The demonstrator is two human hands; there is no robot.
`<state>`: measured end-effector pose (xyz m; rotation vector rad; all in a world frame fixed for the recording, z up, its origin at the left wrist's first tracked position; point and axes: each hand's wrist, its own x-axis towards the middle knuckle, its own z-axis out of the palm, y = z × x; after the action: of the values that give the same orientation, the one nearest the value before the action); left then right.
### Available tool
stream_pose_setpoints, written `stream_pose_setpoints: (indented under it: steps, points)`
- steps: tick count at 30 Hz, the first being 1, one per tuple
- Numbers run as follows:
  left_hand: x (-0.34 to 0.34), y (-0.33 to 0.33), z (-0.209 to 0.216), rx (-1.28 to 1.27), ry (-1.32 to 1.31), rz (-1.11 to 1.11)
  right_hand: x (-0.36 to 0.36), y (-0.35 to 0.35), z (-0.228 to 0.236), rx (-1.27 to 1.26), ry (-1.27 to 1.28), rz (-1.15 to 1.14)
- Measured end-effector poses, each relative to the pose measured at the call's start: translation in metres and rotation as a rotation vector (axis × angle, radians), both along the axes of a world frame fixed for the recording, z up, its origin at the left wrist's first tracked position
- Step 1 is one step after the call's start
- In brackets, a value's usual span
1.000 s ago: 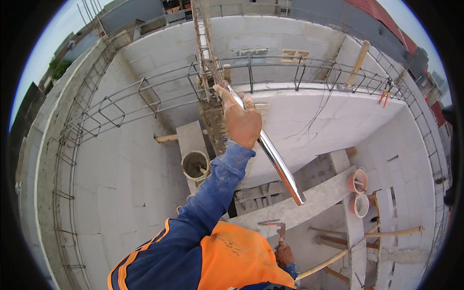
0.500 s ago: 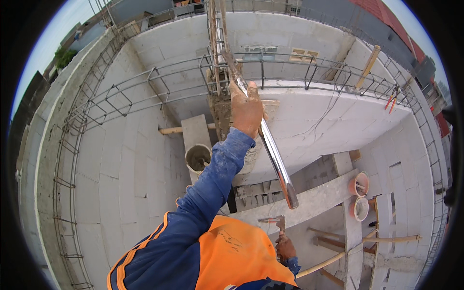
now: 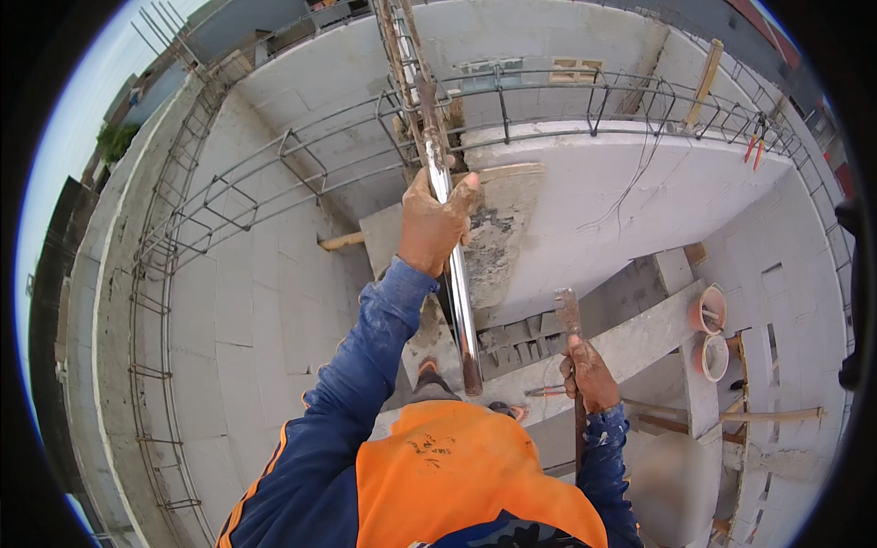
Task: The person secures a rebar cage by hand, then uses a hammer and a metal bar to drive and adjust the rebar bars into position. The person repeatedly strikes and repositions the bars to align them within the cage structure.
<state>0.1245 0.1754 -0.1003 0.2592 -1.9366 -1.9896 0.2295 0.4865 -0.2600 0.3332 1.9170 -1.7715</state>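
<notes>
My left hand is closed around a shiny metal pipe with rusty brown ends. Its upper end lies in front of an upright rebar column cage; contact between them is unclear. Lower down on the right, my right hand grips a rusty metal bar with a notched head, held head up. Its shaft runs down past my sleeve. Under the left hand is a wooden formwork board stained with mortar, against the white block wall.
A horizontal rebar cage crosses ahead. Pliers with red handles hang on it at the right. Below are a concrete-coloured plank, two buckets, and bamboo poles. My feet show beneath me. A block wall rises on the left.
The pipe has swung to a steeper slant, its lower end moving left. My right hand has come up and right with the notched bar. The whole view has shifted slightly.
</notes>
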Motion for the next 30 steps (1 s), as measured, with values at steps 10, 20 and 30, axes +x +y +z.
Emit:
stream_pose_setpoints:
  steps: [10, 20, 30]
  points:
    - [0.086, 0.024, -0.035, 0.046, -0.068, -0.064, 0.005, -0.042, -0.071, 0.227, -0.003, 0.203]
    - [0.082, 0.035, -0.034, 0.065, -0.086, -0.05, 0.027, -0.03, -0.003, -0.142, -0.046, 0.133]
    - [0.083, 0.033, -0.036, 0.142, -0.068, -0.084, -0.058, -0.064, 0.086, -0.521, -0.081, 0.314]
